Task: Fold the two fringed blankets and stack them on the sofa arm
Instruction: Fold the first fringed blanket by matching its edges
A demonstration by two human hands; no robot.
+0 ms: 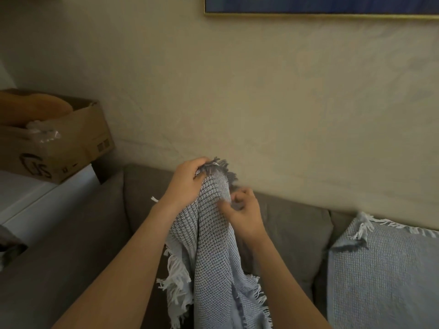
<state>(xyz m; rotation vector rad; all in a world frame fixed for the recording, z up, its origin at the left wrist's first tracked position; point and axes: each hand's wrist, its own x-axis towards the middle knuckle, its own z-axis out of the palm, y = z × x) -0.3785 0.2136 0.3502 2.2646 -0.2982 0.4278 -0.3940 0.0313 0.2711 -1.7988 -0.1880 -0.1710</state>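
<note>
Our left hand (187, 181) grips the fringed top corner of 1 grey-blue blanket (213, 245), raised in front of the sofa (292, 229). Our right hand (244, 214), fingers curled, pinches the same cloth just below. The rest hangs between our forearms. The 2nd blanket (384, 276) lies on the sofa at right.

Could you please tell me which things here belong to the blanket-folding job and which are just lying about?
Job: held blanket, gripped by left hand and right hand; second blanket, draped on the sofa.
Lying about: cardboard box, orange thing inside it, framed picture on the wall.
</note>
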